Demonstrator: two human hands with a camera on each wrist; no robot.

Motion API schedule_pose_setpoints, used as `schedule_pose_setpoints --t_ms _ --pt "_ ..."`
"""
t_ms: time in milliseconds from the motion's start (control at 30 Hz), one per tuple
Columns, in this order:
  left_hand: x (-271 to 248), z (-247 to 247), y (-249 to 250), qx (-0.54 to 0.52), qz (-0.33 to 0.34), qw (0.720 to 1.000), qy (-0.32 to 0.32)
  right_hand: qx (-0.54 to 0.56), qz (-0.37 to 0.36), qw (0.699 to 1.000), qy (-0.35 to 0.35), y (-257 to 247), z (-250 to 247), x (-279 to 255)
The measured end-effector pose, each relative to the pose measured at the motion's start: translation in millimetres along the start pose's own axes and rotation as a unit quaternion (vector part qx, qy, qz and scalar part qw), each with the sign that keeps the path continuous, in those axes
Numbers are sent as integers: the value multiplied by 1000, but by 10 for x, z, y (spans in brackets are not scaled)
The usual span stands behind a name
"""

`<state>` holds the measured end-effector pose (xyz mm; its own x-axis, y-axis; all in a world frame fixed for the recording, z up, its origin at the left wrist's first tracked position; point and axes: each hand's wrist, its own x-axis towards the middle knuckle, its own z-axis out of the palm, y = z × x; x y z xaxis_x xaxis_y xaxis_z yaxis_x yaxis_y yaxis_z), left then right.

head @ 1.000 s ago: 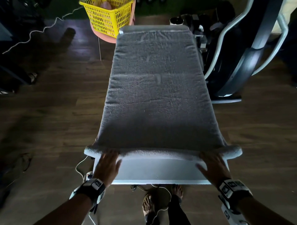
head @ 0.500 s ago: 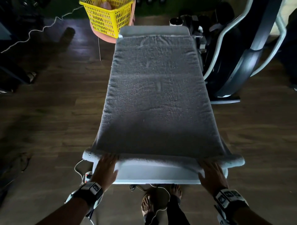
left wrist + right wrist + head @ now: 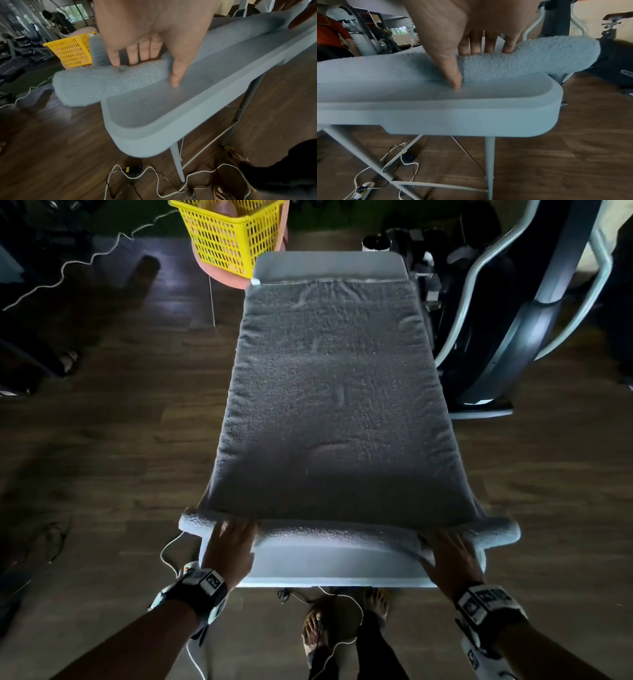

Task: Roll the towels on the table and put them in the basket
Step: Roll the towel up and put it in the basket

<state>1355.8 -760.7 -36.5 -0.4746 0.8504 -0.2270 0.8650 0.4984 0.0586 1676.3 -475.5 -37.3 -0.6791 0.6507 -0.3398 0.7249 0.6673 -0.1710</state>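
Fingers (image 3: 144, 52) of the left hand (image 3: 229, 553) and right hand (image 3: 448, 556) curled over the started roll at the towel's (image 3: 332, 405) near end on the bench (image 3: 329, 573). Rolling had barely begun; next, even pushing toward the far basket (image 3: 233, 234).

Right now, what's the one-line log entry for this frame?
stage: rolling started | towel: near edge rolled, rest flat on table | left hand, right hand: gripping roll | basket: beyond far end
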Motion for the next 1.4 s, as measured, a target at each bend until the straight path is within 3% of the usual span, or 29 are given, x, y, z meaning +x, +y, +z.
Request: schedule_pose_setpoints --t_ms 100,233,300,367,467,533,633,733,833,933,1100,1167,1233,1400 --pt "166 -232 56 26 15 999 42 -46 8 999 8 -43 -215 201" --pt "311 -206 26 31 -17 995 88 20 20 995 91 -36 -342 382" --pt "247 -101 18 10 -7 996 89 21 0 997 77 35 -264 310" --pt "128 -52 19 0 9 999 43 21 -17 999 35 88 -166 178" --pt "99 -201 35 -18 -14 1000 10 -12 -4 1000 12 106 -194 168" --pt "186 -323 44 -7 -24 999 20 -51 -7 998 29 88 -308 290" --pt "336 -259 -46 -16 -44 999 26 -5 14 997 73 152 -427 434" --pt "229 -166 -35 -20 -23 1000 0 34 -13 999 36 187 -355 385" --pt "72 -188 19 -36 -25 998 -46 -18 -18 999 -36 210 -246 280" --pt "89 -279 19 -13 -21 1000 -4 -68 0 995 -78 209 -323 354" --pt "138 -112 -7 0 -26 998 55 16 -16 998 58 164 -415 391" --pt "51 -1 6 1 -2 999 44 -2 -38 999 25 172 -333 281" --pt "10 -7 26 -21 -23 999 5 -37 -31 999 -16 195 -214 228" --pt "154 -134 -99 -7 -44 997 66 -66 -43 997 -18 138 -380 388"
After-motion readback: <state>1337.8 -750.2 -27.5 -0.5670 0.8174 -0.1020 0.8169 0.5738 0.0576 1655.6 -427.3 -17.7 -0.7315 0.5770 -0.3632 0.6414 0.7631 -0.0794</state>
